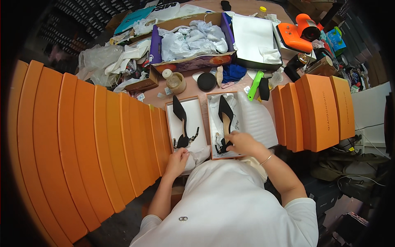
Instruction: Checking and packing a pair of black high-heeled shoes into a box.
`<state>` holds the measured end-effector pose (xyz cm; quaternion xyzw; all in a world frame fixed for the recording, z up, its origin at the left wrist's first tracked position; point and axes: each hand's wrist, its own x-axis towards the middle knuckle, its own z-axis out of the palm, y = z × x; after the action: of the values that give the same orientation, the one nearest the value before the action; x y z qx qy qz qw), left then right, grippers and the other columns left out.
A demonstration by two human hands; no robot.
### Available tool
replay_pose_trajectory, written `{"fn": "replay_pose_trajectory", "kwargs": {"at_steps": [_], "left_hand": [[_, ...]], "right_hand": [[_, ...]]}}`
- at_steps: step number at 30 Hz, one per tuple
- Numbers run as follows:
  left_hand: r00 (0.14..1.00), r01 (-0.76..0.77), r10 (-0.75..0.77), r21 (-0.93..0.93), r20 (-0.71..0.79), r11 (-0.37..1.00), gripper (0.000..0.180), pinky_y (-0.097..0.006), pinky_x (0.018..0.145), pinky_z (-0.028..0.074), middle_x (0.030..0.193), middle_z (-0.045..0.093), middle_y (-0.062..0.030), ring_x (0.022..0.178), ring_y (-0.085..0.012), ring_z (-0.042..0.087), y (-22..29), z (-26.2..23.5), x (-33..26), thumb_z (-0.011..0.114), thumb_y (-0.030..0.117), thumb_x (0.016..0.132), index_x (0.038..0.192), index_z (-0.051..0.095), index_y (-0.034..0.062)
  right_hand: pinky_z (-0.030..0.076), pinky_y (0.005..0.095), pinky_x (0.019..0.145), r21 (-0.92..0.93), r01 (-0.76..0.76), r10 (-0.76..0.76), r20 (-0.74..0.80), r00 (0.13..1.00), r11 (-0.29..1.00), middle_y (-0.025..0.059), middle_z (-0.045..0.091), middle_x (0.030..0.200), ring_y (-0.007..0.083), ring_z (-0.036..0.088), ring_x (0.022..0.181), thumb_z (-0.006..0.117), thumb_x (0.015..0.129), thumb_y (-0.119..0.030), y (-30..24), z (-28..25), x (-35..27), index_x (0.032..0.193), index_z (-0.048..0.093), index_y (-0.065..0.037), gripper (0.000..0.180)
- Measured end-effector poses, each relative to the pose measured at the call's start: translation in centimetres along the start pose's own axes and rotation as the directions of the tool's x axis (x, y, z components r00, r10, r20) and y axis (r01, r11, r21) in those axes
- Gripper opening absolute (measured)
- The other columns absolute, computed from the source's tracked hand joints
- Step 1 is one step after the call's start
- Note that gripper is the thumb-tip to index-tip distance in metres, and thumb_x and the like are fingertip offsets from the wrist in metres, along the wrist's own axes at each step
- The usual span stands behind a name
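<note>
Two black pointed shoes with ankle straps lie toe-away in two shallow orange-edged box halves. The left shoe (180, 113) rests in the left box half (198, 108), its strap with shiny trim spread out. My left hand (177, 162) is closed at that half's near edge, fingertips on crumpled white tissue paper (196, 157). The right shoe (225, 110) lies on printed tissue in the right box half (208, 119). My right hand (245, 145) reaches over its heel end, fingers curled at the shoe's back and strap; the exact grip is partly hidden.
Orange shoe boxes stand in a long row (88, 136) at left, with several more (316, 111) at right. White padded foam (257, 119) lies beside the right shoe. Behind are a jar (176, 84), a black round tin (206, 82), a green-handled tool (255, 85) and a purple carton (155, 49).
</note>
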<state>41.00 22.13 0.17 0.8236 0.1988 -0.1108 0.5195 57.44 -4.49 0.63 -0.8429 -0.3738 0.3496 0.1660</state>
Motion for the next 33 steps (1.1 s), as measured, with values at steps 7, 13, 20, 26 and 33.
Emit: {"fn": "replay_pose_trajectory", "kwargs": {"at_steps": [7, 13, 20, 26, 33], "left_hand": [[0.691, -0.530, 0.191, -0.310, -0.697, 0.790, 0.019, -0.023, 0.081, 0.044, 0.097, 0.058, -0.0040, 0.088, -0.0100, 0.055, 7.8, -1.5, 1.7, 0.054, 0.012, 0.097, 0.108, 0.053, -0.0024], [0.860, -0.488, 0.330, -0.439, -0.389, 0.754, 0.019, -0.023, 0.083, 0.044, 0.102, 0.059, -0.0049, 0.094, -0.0105, 0.055, 7.1, 2.0, 7.6, 0.057, 0.010, 0.095, 0.110, 0.055, -0.0026], [0.940, 0.162, 0.168, -0.819, 0.299, 0.550, 0.044, -0.027, 0.086, 0.048, 0.112, 0.062, -0.0095, 0.099, -0.0175, 0.061, 10.0, 8.6, 11.3, 0.053, 0.033, 0.097, 0.127, 0.048, 0.0018], [0.944, 0.329, -0.031, -0.929, 0.329, 0.166, 0.043, -0.037, 0.077, 0.055, 0.096, 0.064, -0.0111, 0.088, -0.0241, 0.066, 7.2, 7.2, 10.1, 0.054, 0.027, 0.096, 0.132, 0.046, 0.0059], [0.956, 0.290, -0.140, -0.906, 0.258, 0.310, 0.039, -0.035, 0.071, 0.056, 0.085, 0.065, -0.0112, 0.080, -0.0254, 0.066, 4.3, 2.5, 7.0, 0.052, 0.027, 0.096, 0.127, 0.048, 0.0037]], "right_hand": [[0.051, 0.0419, 0.076, 0.153, 0.092, -0.062, -0.186, 0.980, 0.984, 0.0172, 0.054, 0.119, 0.0342, 0.063, 0.088, 0.077, 0.072, -0.040, 1.5, 4.7, -0.1, 0.099, 0.059, 0.002, 0.054], [0.053, 0.0336, 0.074, 0.298, 0.199, -0.004, -0.546, 0.838, 0.934, 0.0165, 0.061, 0.106, 0.0298, 0.065, 0.082, 0.078, 0.072, -0.024, -2.1, -2.6, -5.3, 0.089, 0.059, 0.006, 0.039], [0.051, 0.0353, 0.070, 0.049, 0.205, -0.111, -0.707, 0.699, 0.977, 0.0147, 0.061, 0.111, 0.0299, 0.062, 0.082, 0.080, 0.064, -0.014, -4.5, -4.6, -6.1, 0.074, 0.051, -0.002, 0.033], [0.051, 0.0352, 0.077, 0.773, 0.327, 0.266, -0.528, 0.807, 0.543, 0.0179, 0.045, 0.136, 0.0324, 0.062, 0.093, 0.071, 0.081, -0.013, -3.7, 0.8, -2.7, 0.123, 0.051, -0.004, 0.047], [0.051, 0.0397, 0.079, 0.236, 0.241, -0.270, 0.099, 0.958, 0.942, 0.0138, 0.055, 0.117, 0.0315, 0.058, 0.100, 0.061, 0.085, -0.014, 2.7, 9.7, 4.2, 0.111, 0.065, -0.012, 0.027]]}}
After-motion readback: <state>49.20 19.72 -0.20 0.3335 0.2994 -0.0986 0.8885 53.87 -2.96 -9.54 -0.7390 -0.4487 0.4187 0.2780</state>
